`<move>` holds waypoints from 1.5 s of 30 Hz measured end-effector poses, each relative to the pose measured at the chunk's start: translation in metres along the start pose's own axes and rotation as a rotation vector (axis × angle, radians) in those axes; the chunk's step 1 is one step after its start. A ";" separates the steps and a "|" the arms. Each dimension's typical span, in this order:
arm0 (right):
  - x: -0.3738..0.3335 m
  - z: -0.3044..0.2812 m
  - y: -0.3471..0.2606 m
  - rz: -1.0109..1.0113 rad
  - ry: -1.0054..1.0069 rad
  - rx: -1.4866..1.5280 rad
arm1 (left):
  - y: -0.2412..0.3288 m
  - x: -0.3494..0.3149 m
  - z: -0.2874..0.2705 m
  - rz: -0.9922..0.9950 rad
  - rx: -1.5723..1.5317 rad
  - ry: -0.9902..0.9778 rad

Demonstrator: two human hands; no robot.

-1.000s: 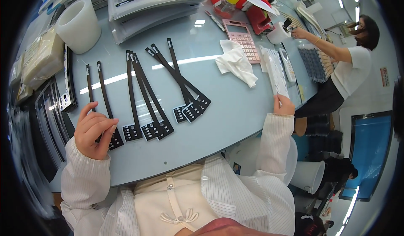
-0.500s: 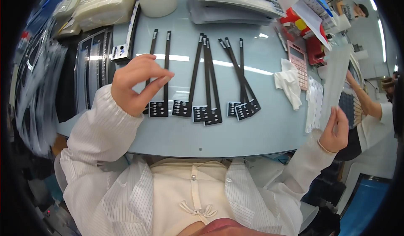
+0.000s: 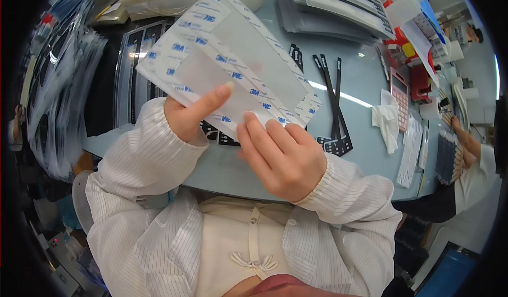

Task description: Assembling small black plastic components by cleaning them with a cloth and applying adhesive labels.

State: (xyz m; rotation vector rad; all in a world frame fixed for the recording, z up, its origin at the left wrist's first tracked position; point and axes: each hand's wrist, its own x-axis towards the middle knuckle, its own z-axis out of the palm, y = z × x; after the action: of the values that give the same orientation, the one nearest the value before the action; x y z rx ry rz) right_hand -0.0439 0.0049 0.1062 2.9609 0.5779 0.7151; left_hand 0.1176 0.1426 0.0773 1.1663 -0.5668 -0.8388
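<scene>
Above the table I hold a translucent adhesive-backed sheet (image 3: 275, 43), tilted, with white liner bands printed in blue. My left hand (image 3: 188, 111) grips its lower left edge, the thumb flat on top and the other fingers hidden beneath. At the lower edge, my right hand (image 3: 283, 156) has its fingers curled and closed against the sheet; its thumb is hidden. Behind the sheet lie flat black strips (image 3: 338, 88) with long thin stems and square ends bearing pale dots. The sheet covers most of them; a few show to its right.
A stack of clear-wrapped sheets (image 3: 344, 6) stands at the back. Toward the right are a crumpled white tissue (image 3: 385, 119), a pink calculator (image 3: 399, 98) and a white printed strip (image 3: 409, 159). Clear plastic sleeves (image 3: 66, 106) hang at the left. Another person's arm (image 3: 468, 143) shows at far right.
The sheet has come from the right side to the middle, over the black strips. My left hand, earlier raised without it, now grips it too. The whole view has shifted slightly.
</scene>
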 end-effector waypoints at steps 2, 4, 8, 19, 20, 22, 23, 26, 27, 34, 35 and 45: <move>0.002 -0.002 0.007 0.038 -0.032 0.177 | -0.005 0.001 -0.005 0.078 0.018 0.094; -0.002 -0.018 0.027 0.132 0.024 0.471 | 0.003 0.004 -0.006 -0.010 -0.008 0.107; -0.020 -0.026 0.069 0.517 0.264 0.551 | 0.011 0.004 -0.013 -0.130 0.012 -0.059; -0.021 0.005 0.081 1.182 0.361 1.409 | -0.006 0.003 -0.018 -0.304 0.272 -0.307; -0.023 0.007 0.083 1.146 0.318 1.451 | -0.009 0.003 -0.020 -0.222 0.287 -0.323; -0.026 0.009 0.081 1.114 0.284 1.497 | -0.001 0.007 -0.015 -0.141 0.232 -0.246; -0.025 0.011 0.079 1.119 0.213 1.564 | 0.003 0.009 -0.013 -0.053 0.173 -0.163; -0.024 0.015 0.074 1.125 0.071 1.721 | 0.008 0.017 -0.028 0.124 0.434 -0.127; -0.023 0.019 0.070 1.157 0.039 1.796 | 0.008 0.015 -0.021 0.127 0.367 -0.094; -0.021 0.030 0.051 1.226 -0.096 2.057 | 0.013 0.018 0.001 0.751 1.159 -0.313; -0.020 0.030 0.048 1.227 -0.091 2.078 | 0.008 0.016 0.003 0.751 1.131 -0.303; -0.010 0.021 0.032 1.393 -0.103 2.325 | -0.001 0.008 0.008 0.765 0.979 -0.240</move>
State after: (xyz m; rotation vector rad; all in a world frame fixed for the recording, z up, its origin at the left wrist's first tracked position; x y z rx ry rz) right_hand -0.0324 -0.0273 0.0873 -0.6668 0.5102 0.2726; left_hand 0.1157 0.1316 0.0790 1.5342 -1.6082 0.0214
